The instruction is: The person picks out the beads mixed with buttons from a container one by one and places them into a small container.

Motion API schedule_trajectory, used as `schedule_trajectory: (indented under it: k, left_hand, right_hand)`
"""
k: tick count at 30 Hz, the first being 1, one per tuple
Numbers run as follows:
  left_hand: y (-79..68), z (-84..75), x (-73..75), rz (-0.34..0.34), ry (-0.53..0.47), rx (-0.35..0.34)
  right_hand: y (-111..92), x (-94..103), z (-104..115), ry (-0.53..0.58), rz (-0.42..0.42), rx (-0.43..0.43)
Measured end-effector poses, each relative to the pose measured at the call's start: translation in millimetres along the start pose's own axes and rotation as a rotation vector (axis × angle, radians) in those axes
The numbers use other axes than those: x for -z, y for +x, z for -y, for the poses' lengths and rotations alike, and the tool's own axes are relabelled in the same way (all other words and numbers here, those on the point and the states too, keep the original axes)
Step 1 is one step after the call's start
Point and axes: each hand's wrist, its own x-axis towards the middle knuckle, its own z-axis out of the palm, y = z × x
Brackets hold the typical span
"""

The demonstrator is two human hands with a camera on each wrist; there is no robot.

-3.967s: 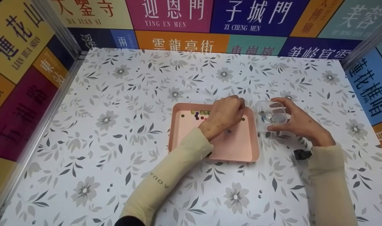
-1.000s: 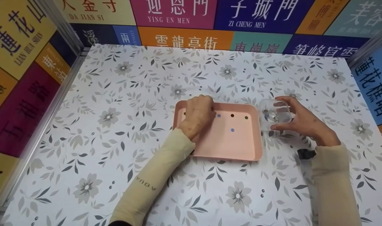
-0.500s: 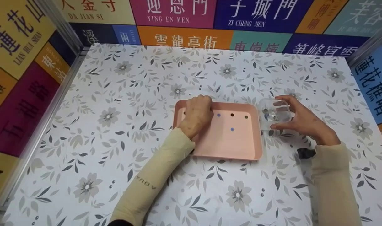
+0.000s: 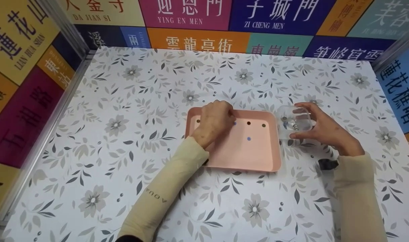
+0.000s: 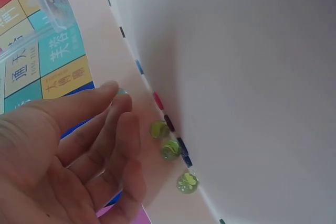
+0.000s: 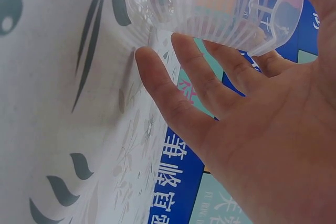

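My left hand [image 4: 213, 119] is over the back of a shallow pink tray [image 4: 243, 159]. In the left wrist view its thumb and fingertip pinch a glass marble [image 5: 122, 92], mostly covered by the fingers. Beside those fingers, several clear marbles with green swirls [image 5: 170, 150] lie in a row along coloured dots [image 5: 157, 100] on the tray floor. At the tray's right side, my right hand [image 4: 327, 131] holds a clear plastic box [image 6: 220, 11] between thumb and fingers. Several marbles [image 4: 292, 125] sit inside the box.
More dots, such as a blue dot [image 4: 248, 138] and a dark dot [image 4: 248, 123], mark the tray floor. A floral-patterned tabletop [image 4: 150, 111] surrounds the tray. Panels with large lettering [image 4: 197, 43] stand along the back and sides.
Over four seconds my left hand has moved left across the tray from its right half. In the last half second it shifts slightly right. My right hand stays at the box.
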Motion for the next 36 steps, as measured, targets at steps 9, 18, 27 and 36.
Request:
schedule_trajectory:
  k: [9, 18, 27, 36]
  left_hand:
    - [2.4, -9.9, 3.2, -0.036, -0.055, -0.088]
    - [3.6, -20.4, 2.4, -0.026, -0.093, -0.186]
    - [5.0, -32.8, 0.0, -0.025, -0.115, -0.235]
    - [5.6, -45.5, -6.7, 0.006, -0.118, -0.286]
  right_hand:
    - [0.0, 0.3, 0.1, -0.020, 0.001, 0.000]
    - [0.3, 0.7, -0.6, -0.011, 0.012, -0.018]
    - [1.0, 2.2, 0.7, 0.011, 0.017, -0.051]
    - [1.2, 2.1, -1.4, 0.007, 0.016, -0.056]
